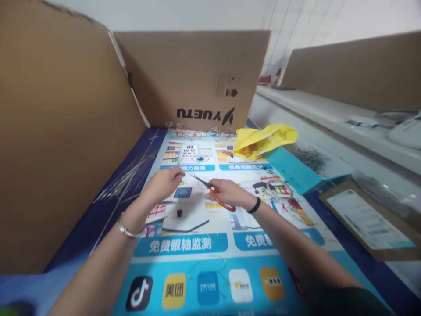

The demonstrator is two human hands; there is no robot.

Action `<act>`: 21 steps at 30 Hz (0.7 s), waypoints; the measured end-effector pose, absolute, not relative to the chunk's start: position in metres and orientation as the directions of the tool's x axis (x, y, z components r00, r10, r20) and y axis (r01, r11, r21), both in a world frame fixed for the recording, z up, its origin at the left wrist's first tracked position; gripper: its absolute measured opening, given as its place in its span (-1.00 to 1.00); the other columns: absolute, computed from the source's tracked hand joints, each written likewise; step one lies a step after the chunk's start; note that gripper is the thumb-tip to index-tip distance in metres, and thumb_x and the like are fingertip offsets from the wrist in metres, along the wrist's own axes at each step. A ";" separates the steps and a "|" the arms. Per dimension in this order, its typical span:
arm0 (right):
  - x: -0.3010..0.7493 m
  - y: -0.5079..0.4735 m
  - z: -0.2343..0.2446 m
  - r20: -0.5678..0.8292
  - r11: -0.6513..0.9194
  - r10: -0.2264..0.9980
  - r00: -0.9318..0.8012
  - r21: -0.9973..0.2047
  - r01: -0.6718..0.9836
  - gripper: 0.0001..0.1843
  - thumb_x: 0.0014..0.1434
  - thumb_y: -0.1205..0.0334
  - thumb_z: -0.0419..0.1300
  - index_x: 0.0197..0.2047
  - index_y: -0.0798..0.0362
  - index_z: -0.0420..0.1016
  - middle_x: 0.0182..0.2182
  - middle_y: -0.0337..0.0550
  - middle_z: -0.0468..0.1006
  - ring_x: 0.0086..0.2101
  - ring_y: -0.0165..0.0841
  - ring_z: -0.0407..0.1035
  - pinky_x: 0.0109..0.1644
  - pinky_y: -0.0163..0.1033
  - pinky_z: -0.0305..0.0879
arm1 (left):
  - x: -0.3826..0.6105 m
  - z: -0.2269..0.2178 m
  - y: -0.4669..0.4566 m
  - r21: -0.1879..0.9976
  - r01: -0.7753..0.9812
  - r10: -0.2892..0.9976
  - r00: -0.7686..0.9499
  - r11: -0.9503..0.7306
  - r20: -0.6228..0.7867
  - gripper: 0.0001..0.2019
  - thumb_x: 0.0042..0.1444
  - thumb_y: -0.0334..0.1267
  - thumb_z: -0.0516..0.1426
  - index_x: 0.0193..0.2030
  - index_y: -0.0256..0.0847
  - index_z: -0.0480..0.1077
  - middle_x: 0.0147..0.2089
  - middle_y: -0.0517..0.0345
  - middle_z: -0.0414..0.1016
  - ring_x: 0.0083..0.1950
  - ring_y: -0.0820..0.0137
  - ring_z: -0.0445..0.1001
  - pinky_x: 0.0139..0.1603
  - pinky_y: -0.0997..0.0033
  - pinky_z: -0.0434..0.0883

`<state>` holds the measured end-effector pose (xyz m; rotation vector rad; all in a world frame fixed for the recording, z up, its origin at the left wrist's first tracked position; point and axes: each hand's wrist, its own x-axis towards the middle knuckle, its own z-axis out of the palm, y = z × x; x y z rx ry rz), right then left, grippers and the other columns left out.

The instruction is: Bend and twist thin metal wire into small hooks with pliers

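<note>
My right hand [225, 192] holds a pair of scissors [226, 205] with orange handles, its slim dark blades slightly apart and aimed left. Facing the blade tips, my left hand [171, 176] is closed in a pinch. Whatever sits between those fingertips is too small to make out. Both hands hover over a printed poster sheet [171, 259] with blue banners and app icons. Thin, wire-like strands lie on the sheet near its front and along its far edge.
Cardboard panels [197, 66] stand at the back and left. A yellow plastic bag [266, 138] lies at the far right of the sheet, beside a turquoise box [292, 169]. Nearer lies a labelled brown package [368, 219]. Long thin strands [126, 180] lie on the left. A white ledge [329, 114] runs along the right.
</note>
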<state>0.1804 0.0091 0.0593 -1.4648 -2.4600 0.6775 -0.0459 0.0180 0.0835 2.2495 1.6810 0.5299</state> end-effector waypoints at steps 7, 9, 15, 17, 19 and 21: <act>0.202 -0.029 0.059 -0.138 0.609 0.749 -0.649 -0.244 0.755 -0.73 0.08 0.38 0.04 -0.12 0.04 0.41 -0.26 -0.08 0.50 -0.26 -0.32 0.35 -0.29 -0.32 0.10 | -0.052 0.098 0.013 0.437 0.851 0.956 0.253 -0.292 0.146 -0.73 0.04 -0.21 -0.02 -0.23 -0.19 0.45 -0.30 0.14 0.51 -0.30 0.35 0.40 -0.31 0.45 0.25; 0.209 -0.040 0.053 -0.143 0.642 0.717 -0.682 -0.246 0.726 -0.74 0.08 0.42 0.04 -0.15 0.08 0.42 -0.27 -0.06 0.49 -0.24 -0.33 0.34 -0.22 -0.31 0.13 | -0.050 0.100 0.010 0.417 0.851 0.948 0.281 -0.318 0.151 -0.74 0.05 -0.22 -0.02 -0.23 -0.18 0.45 -0.28 0.14 0.51 -0.29 0.35 0.40 -0.30 0.45 0.25; 0.222 -0.062 0.045 -0.123 0.665 0.724 -0.679 -0.136 0.734 -0.73 0.13 0.37 0.07 -0.08 0.13 0.38 -0.22 0.03 0.44 -0.18 -0.28 0.30 -0.11 -0.22 0.14 | -0.045 0.103 0.004 0.391 0.843 0.930 0.341 -0.368 0.140 -0.74 0.07 -0.24 -0.02 -0.21 -0.18 0.45 -0.25 0.14 0.50 -0.22 0.33 0.40 -0.18 0.41 0.25; 0.220 -0.069 0.049 -0.112 0.641 0.757 -0.644 -0.065 0.765 -0.75 0.14 0.31 0.07 -0.09 0.15 0.38 -0.22 0.05 0.44 -0.18 -0.24 0.29 -0.11 -0.19 0.14 | -0.045 0.104 0.004 0.391 0.839 0.926 0.351 -0.377 0.141 -0.75 0.07 -0.24 -0.02 -0.21 -0.19 0.45 -0.26 0.13 0.50 -0.22 0.33 0.40 -0.16 0.40 0.25; 0.214 -0.076 0.054 -0.101 0.616 0.783 -0.614 -0.009 0.788 -0.80 0.16 0.28 0.06 -0.18 0.17 0.41 -0.26 0.04 0.44 -0.21 -0.23 0.29 -0.15 -0.19 0.13 | -0.045 0.106 0.003 0.397 0.835 0.924 0.353 -0.381 0.145 -0.75 0.07 -0.24 -0.02 -0.22 -0.20 0.45 -0.28 0.13 0.49 -0.23 0.34 0.40 -0.17 0.39 0.25; 0.207 -0.085 0.057 -0.098 0.621 0.780 -0.618 -0.001 0.784 -0.82 0.18 0.30 0.01 -0.29 0.15 0.42 -0.32 -0.01 0.44 -0.27 -0.27 0.28 -0.22 -0.23 0.12 | -0.046 0.108 0.003 0.409 0.827 0.923 0.354 -0.385 0.153 -0.75 0.07 -0.25 -0.02 -0.23 -0.21 0.45 -0.30 0.14 0.49 -0.23 0.34 0.40 -0.17 0.39 0.25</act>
